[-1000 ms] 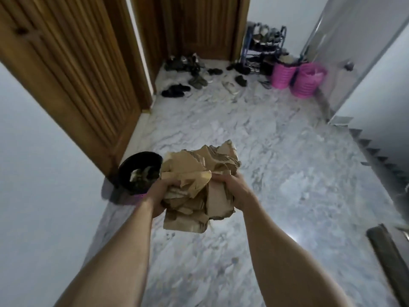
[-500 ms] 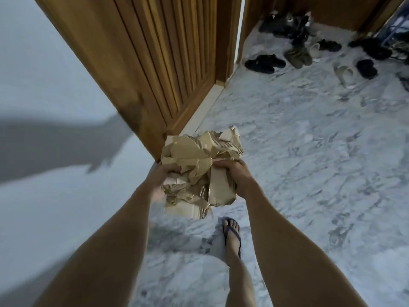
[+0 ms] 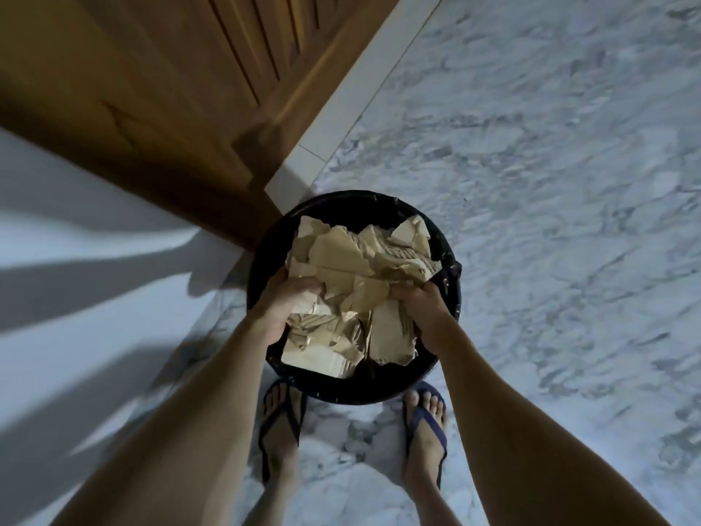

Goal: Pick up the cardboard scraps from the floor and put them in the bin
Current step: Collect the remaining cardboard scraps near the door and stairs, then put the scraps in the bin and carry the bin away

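Note:
A crumpled bundle of tan cardboard scraps sits over the mouth of the round black bin, covering most of the opening. My left hand grips the bundle's left side, fingers curled into the cardboard. My right hand grips its right side the same way. The bin's inside is hidden under the scraps. I cannot tell whether the bundle rests on the bin or hangs just above it.
The bin stands on a white marble floor, against the corner of a wooden door frame and a white wall. My two feet in blue flip-flops stand right in front of the bin.
I have stepped up to the bin and looked straight down. The bundle, held in both hands throughout, has moved from beside the door frame to over the bin's opening.

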`<state>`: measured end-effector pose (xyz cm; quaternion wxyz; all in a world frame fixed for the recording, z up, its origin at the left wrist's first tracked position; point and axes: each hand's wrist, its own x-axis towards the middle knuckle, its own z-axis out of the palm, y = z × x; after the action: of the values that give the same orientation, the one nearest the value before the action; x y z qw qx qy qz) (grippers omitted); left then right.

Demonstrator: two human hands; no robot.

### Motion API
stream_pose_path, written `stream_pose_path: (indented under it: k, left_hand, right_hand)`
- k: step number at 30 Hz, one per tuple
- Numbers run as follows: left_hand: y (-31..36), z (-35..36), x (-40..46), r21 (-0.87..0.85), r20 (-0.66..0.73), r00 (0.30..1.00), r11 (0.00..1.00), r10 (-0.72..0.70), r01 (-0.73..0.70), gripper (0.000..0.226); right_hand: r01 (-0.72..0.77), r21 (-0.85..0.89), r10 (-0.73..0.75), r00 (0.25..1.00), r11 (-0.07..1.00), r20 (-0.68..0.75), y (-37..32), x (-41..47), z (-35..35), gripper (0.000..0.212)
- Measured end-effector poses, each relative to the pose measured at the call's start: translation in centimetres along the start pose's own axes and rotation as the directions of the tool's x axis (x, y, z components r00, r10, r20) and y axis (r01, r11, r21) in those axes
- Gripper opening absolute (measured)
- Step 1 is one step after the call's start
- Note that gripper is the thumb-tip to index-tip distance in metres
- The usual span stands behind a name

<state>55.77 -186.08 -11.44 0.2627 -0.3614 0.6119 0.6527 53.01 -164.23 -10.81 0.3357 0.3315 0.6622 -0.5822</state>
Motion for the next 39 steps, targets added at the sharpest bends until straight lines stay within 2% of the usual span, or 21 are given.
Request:
stream_pose_path:
  k: [2, 4, 6, 9, 10, 11, 12, 15, 16, 17, 18, 20, 22, 24, 26, 30, 35, 39]
  left_hand:
    - [-2.2, 0.0, 2.4, 0.067, -0.019, 1.0, 0.998, 0.003, -0.002, 0.067]
    - [-3.2, 0.1, 3.3, 0.184, -0.119, 0.993, 0.982, -0.02, 0.042, 0.079]
    - [-3.4, 0.2, 3.1, 0.287, -0.214, 0.976, 0.952, -0.043, 0.105, 0.099]
    - [-2.1, 0.2, 1.6, 0.469, -0.243, 0.97, 0.875, -0.001, 0.119, 0.115]
    - [-1.4, 0.3, 0.8, 0.534, -0.249, 0.968, 0.838, 0.027, 0.114, 0.119]
    - [-0.7, 0.4, 0.0, 0.599, -0.258, 0.964, 0.794, 0.067, 0.106, 0.12]
    - [0.0, 0.4, -0.8, 0.64, -0.276, 0.956, 0.761, 0.1, 0.106, 0.114]
    - [2.6, 0.4, -3.7, 0.686, -0.378, 0.885, 0.724, 0.271, 0.071, 0.051]
    - [3.4, 0.2, -4.7, 0.693, -0.42, 0.845, 0.718, 0.33, 0.063, 0.036]
    - [4.0, -0.1, -5.4, 0.71, -0.45, 0.808, 0.701, 0.381, 0.066, 0.029]
    - [4.3, -0.6, -5.9, 0.723, -0.473, 0.793, 0.683, 0.384, 0.101, 0.03]
    - [4.2, -1.9, -6.3, 0.691, -0.515, 0.813, 0.694, 0.274, 0.204, 0.044]
    - [3.5, -3.1, -5.9, 0.648, -0.513, 0.848, 0.708, 0.134, 0.281, 0.053]
    - [2.8, -3.6, -5.3, 0.642, -0.46, 0.887, 0.706, 0.044, 0.298, 0.05]
    - [2.4, -3.8, -4.9, 0.643, -0.436, 0.9, 0.711, 0.034, 0.284, 0.038]
    - [1.5, -5.1, -3.9, 0.648, -0.399, 0.916, 0.714, 0.022, 0.266, 0.028]
    - [2.0, -5.0, -5.7, 0.585, -0.377, 0.925, 0.786, 0.041, 0.203, 0.042]
    - [4.9, -3.2, -9.5, 0.575, -0.33, 0.943, 0.8, 0.033, 0.173, 0.043]
  right_hand:
    - [-0.041, -0.062, 0.041, 0.999, 0.997, -0.009, 1.7, 2.3, 0.3, 0.031]
    - [-0.071, -0.113, 0.074, 0.997, 0.991, 0.02, 2.6, 3.3, 0.6, 0.037]
    - [-0.083, -0.177, 0.088, 0.996, 0.981, 0.019, 2.7, 3.4, 0.8, 0.061]
    - [-0.089, -0.271, 0.086, 0.996, 0.959, -0.022, 5.0, 5.5, -0.3, 0.118]
    - [-0.099, -0.302, 0.09, 0.995, 0.948, -0.043, 5.4, 5.9, -0.8, 0.124]
    - [-0.105, -0.335, 0.086, 0.994, 0.936, -0.07, 5.0, 5.5, -1.1, 0.121]
    - [-0.119, -0.379, 0.085, 0.991, 0.918, -0.104, 3.2, 3.8, -1.2, 0.109]
    - [-0.071, -0.56, -0.022, 0.987, 0.825, -0.157, -3.1, -2.8, -1.1, 0.041]
    - [-0.053, -0.615, -0.081, 0.979, 0.787, -0.188, -4.1, -3.8, -1.5, 0.028]
    - [-0.041, -0.65, -0.142, 0.963, 0.759, -0.227, -4.7, -4.3, -2.0, 0.023]
    - [-0.041, -0.673, -0.19, 0.945, 0.739, -0.267, -5.3, -4.8, -2.5, 0.024]
    - [-0.057, -0.67, -0.226, 0.918, 0.74, -0.327, -5.7, -5.0, -3.4, 0.031]
    - [-0.111, -0.659, -0.142, 0.937, 0.744, -0.318, -5.2, -4.7, -4.0, 0.041]
    - [-0.158, -0.663, -0.031, 0.964, 0.732, -0.264, -4.6, -4.3, -4.3, 0.044]
    - [-0.166, -0.644, 0.004, 0.969, 0.747, -0.246, -3.7, -3.9, -4.4, 0.041]
    - [-0.157, -0.591, -0.042, 0.95, 0.791, -0.31, -2.5, -3.2, -5.0, 0.037]
    - [-0.161, -0.454, -0.008, 0.938, 0.876, -0.346, -1.8, -4.9, -7.4, 0.033]
    - [-0.186, -0.336, 0.051, 0.926, 0.923, -0.374, -2.1, -8.2, -10.5, 0.022]
